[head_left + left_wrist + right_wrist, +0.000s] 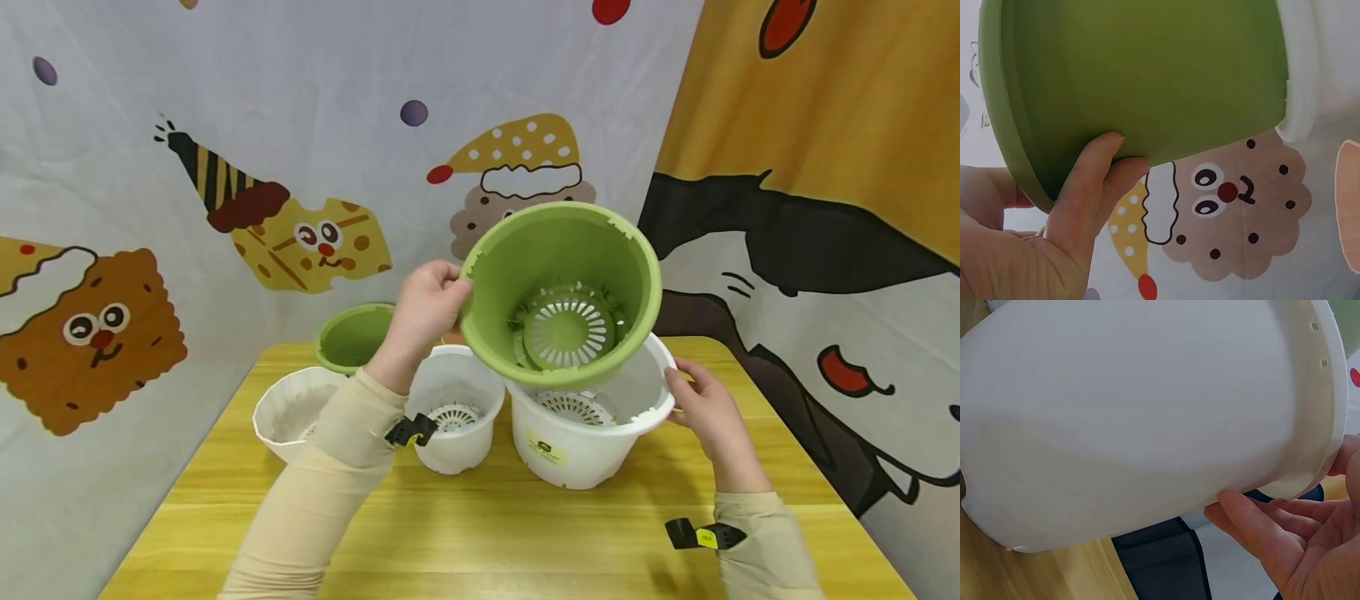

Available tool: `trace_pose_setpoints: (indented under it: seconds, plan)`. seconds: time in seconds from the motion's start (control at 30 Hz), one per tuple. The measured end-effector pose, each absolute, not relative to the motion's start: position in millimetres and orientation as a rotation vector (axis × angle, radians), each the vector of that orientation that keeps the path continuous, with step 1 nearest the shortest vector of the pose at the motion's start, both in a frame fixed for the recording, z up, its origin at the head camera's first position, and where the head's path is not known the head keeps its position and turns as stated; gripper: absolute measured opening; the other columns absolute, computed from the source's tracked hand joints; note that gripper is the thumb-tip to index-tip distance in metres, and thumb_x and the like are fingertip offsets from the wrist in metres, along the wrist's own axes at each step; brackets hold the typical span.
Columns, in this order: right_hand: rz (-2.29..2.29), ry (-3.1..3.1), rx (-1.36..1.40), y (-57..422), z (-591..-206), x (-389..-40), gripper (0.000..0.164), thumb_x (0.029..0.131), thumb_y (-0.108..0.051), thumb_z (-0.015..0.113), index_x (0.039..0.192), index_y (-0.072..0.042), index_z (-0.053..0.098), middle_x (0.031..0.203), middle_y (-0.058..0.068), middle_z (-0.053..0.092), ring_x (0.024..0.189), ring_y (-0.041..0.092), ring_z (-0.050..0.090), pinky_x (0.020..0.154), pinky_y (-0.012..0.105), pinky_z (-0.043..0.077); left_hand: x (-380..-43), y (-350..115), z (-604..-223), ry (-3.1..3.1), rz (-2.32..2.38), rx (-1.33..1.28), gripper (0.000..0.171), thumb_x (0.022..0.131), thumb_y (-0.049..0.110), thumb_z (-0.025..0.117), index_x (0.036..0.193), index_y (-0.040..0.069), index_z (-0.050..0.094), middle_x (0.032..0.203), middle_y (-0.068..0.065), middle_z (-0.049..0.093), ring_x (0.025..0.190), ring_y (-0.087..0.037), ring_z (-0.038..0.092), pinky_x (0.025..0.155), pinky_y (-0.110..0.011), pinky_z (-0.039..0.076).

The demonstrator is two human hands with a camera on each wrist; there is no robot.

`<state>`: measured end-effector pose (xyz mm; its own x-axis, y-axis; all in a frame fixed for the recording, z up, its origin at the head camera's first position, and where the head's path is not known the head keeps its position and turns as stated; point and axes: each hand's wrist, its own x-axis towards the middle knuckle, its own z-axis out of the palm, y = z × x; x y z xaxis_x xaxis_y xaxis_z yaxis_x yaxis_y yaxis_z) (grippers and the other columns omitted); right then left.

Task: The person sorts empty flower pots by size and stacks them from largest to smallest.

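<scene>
In the head view, my left hand [429,304] grips the left rim of a large green plastic flower pot [525,250]. The pot is raised and tilted, so its slotted bottom shows. Below and partly behind it, a large white pot [573,458] with a yellow label stands on the table. My right hand [708,408] holds that white pot's rim at the right side. Fingers [1088,181] of the left hand lie along the green pot's outer wall in the left wrist view. In the right wrist view, fingers [1254,525] touch the white pot's outside below its rim.
Left of the large white pot stands a smaller white pot [453,454] with a slotted bottom. Farther left are a faceted white pot [277,408] and a smaller green pot [352,337], both partly hidden by my left arm. A peach-coloured pot [1350,206] shows in the left wrist view.
</scene>
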<state>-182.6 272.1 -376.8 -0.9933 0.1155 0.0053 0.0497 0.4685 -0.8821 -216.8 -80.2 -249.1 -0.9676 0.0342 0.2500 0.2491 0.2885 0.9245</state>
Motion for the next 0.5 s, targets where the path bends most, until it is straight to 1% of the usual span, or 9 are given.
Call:
trace_pose_setpoints:
  seconds: [0.07,0.23,0.37,0.5]
  plan:
    - [1.592,-2.63,-0.141,272.2,-376.5,-182.6,0.066,0.105,-0.042,0.04,0.149,0.007,0.033,0.132,0.032,0.048,0.092,0.018,0.061,0.073,0.023,0.058,-217.0,-77.9,-251.2,-2.387,-1.727,-0.276,0.019,0.094,0.006,0.053,0.101,-0.005,0.066,0.079,-0.013,0.066,0.059,-0.017,0.061,0.052,-0.027,0.055]
    - [1.611,-2.612,-0.133,272.1,-375.5,-182.1,0.065,0.105,-0.04,0.04,0.15,0.008,0.032,0.131,0.032,0.049,0.087,0.009,0.06,0.072,0.021,0.057,-218.2,-70.9,-255.6,-2.398,-1.787,-0.306,0.019,0.094,0.005,0.053,0.104,-0.007,0.064,0.08,-0.016,0.065,0.059,-0.019,0.064,0.055,-0.033,0.06]
    - [1.61,-2.613,-0.138,272.0,-375.3,-181.6,0.066,0.105,-0.04,0.04,0.15,0.008,0.031,0.129,0.031,0.049,0.086,0.009,0.06,0.072,0.02,0.057,-218.5,-64.8,-258.8,-2.413,-1.846,-0.314,0.019,0.095,0.004,0.053,0.106,-0.008,0.063,0.083,-0.018,0.065,0.059,-0.021,0.066,0.056,-0.034,0.061]
    - [1.615,-2.605,-0.132,272.0,-375.6,-181.6,0.065,0.105,-0.04,0.04,0.15,0.007,0.032,0.128,0.031,0.05,0.086,0.01,0.06,0.071,0.02,0.057,-219.8,-59.4,-263.2,-2.431,-1.826,-0.332,0.02,0.094,0.004,0.054,0.106,-0.009,0.063,0.085,-0.018,0.065,0.058,-0.021,0.065,0.055,-0.034,0.06]
